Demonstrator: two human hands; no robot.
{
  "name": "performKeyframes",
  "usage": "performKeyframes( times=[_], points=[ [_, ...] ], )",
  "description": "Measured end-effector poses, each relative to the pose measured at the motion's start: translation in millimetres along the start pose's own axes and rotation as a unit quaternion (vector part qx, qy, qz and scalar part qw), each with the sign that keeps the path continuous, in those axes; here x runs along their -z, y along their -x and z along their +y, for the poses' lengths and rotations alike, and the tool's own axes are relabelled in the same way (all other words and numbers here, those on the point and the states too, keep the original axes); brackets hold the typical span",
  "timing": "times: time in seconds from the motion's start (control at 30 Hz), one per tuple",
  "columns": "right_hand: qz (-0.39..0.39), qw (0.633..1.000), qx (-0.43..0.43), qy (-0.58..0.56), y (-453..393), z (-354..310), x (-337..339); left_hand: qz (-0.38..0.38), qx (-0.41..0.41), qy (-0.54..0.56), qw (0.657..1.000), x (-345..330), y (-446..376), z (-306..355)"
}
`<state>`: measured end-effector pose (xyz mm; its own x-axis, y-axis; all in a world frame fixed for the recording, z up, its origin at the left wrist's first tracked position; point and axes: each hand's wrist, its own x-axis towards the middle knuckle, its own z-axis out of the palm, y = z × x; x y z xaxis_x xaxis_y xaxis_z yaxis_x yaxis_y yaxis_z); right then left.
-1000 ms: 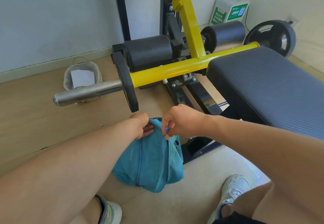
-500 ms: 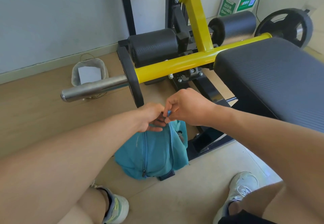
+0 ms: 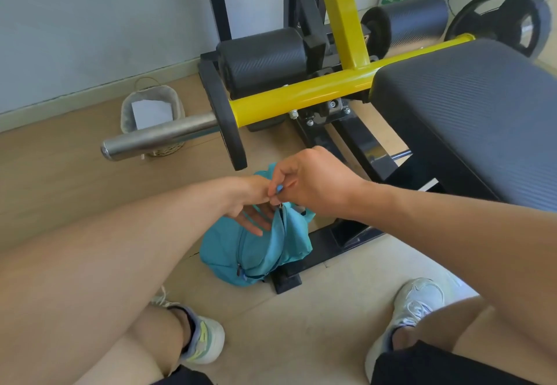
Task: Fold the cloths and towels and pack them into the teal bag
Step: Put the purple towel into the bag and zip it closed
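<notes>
The teal bag (image 3: 256, 252) sits on the floor between my feet, against the black foot of the gym machine. My right hand (image 3: 307, 184) pinches the bag's small blue zipper pull at the top of the bag. My left hand (image 3: 253, 206) lies on the bag's upper front, its fingers stretched out flat on the fabric just left of the zipper. No cloths or towels show outside the bag; what is inside it is hidden.
A yellow and black gym machine (image 3: 301, 98) with a steel bar (image 3: 156, 137) stands right behind the bag. A padded black bench (image 3: 470, 119) fills the right. A small basket (image 3: 150, 113) holding white paper sits by the wall. My shoes (image 3: 202, 339) rest on the floor.
My right hand has pulled the zipper pull up and along the top of the bag. My left hand has let go of the bag's top edge and opened flat on its front.
</notes>
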<state>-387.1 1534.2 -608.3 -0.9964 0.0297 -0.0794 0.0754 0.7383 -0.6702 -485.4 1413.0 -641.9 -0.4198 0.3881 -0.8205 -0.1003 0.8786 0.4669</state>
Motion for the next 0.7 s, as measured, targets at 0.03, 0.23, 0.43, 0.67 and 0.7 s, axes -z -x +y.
performKeyframes(
  times=[0.03, 0.23, 0.43, 0.67, 0.7],
  points=[
    [-0.011, 1.000, -0.004, -0.011, 1.1, -0.2, 2.5, 0.005, -0.013, -0.021, 1.000, 1.3, -0.3, -0.1],
    [-0.013, 0.998, 0.041, 0.046, 0.7, 6.1, -4.3, 0.214, -0.101, 0.078, 0.968, 21.7, -17.6, 9.5],
    [-0.079, 0.971, 0.087, 0.210, 12.6, 26.6, -63.4, 0.293, -0.113, 0.116, 0.942, 36.1, -17.3, 10.8],
    [-0.101, 0.955, 0.004, 0.280, 33.4, 62.7, -127.5, 0.313, -0.114, 0.154, 0.930, 36.2, -22.3, 26.1],
    [-0.089, 0.959, -0.020, 0.270, 35.9, 65.4, -140.1, 0.314, -0.110, 0.156, 0.930, 35.1, -23.2, 27.2]
  ],
)
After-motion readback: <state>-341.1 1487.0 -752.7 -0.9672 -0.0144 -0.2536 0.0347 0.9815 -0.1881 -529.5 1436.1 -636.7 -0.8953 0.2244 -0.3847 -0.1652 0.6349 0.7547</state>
